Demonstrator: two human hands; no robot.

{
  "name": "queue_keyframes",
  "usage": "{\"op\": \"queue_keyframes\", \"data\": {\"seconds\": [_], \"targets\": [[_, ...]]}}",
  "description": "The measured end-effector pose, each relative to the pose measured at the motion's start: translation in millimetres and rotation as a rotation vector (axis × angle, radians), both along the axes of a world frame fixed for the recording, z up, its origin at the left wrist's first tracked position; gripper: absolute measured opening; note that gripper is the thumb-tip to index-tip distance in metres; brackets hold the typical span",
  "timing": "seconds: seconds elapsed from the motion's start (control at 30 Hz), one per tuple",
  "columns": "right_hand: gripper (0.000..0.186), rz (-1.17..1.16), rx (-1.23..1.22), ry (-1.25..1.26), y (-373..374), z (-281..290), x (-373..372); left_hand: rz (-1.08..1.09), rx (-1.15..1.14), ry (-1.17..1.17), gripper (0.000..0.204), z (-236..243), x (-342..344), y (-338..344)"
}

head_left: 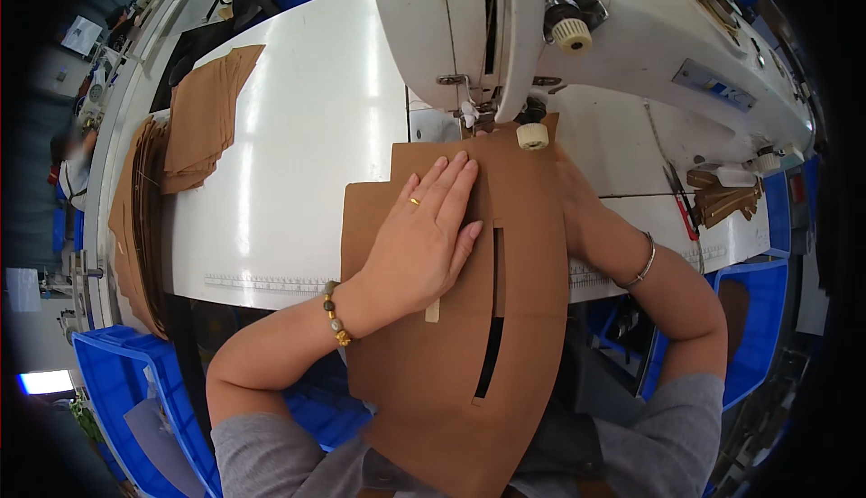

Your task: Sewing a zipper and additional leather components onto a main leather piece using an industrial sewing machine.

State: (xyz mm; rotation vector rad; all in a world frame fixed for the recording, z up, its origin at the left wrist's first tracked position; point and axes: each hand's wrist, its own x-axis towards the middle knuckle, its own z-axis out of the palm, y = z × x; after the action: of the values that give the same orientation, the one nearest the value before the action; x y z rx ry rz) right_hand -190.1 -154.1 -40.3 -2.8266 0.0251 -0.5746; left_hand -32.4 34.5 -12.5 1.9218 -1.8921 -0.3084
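Left hand (426,235) lies palm down, fingers extended, on a slotted brown panel (532,272) reaching from the white sewing machine's (419,33) needle area past the table's near edge. Right hand (577,211) is partly hidden beyond the panel's right edge; its grip cannot be told.

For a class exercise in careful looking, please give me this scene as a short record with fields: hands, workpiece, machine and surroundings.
Left hand: flat on the panel, fingers together
Right hand: at the panel's right edge, partly hidden; grip unclear
Panel: brown, with a long slot; its near end overhangs the table
Machine: white sewing machine, its needle area at the panel's far end
Table left: brown pieces in two stacks
Table right: red-handled tool, brown strips
Bins: blue, one on the left, another on the right
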Motion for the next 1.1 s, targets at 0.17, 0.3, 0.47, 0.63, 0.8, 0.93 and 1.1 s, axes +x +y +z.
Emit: {"op": "queue_keyframes", "data": {"seconds": [0.17,0.3,0.47,0.63,0.8,0.93,1.1], "targets": [[0.057,0.032,-0.017,0.046,-1,4,-4,-0.038,-0.063,-0.081,0.064,-1,16,-5],[0.056,-0.001,-0.013,0.116,-1,3,-6,-0.035,-0.061,-0.125,0.064,-3,18,-7],[0.055,-0.021,0.056,0.102,2,7,-4,-0.025,-0.037,-0.143,0.063,-1,21,-14],[0.051,-0.046,0.120,0.117,6,12,-4,-0.014,-0.075,-0.146,0.057,-5,31,-22],[0.050,-0.011,0.088,0.025,6,13,-2,0.028,-0.115,-0.217,0.047,-9,48,-42],[0.051,0.009,0.153,0.090,4,13,-4,0.041,-0.074,-0.191,0.042,-11,67,-61],[0.055,0.000,0.156,0.078,5,9,-4,0.039,-0.041,-0.204,0.037,-13,83,-74]]}}
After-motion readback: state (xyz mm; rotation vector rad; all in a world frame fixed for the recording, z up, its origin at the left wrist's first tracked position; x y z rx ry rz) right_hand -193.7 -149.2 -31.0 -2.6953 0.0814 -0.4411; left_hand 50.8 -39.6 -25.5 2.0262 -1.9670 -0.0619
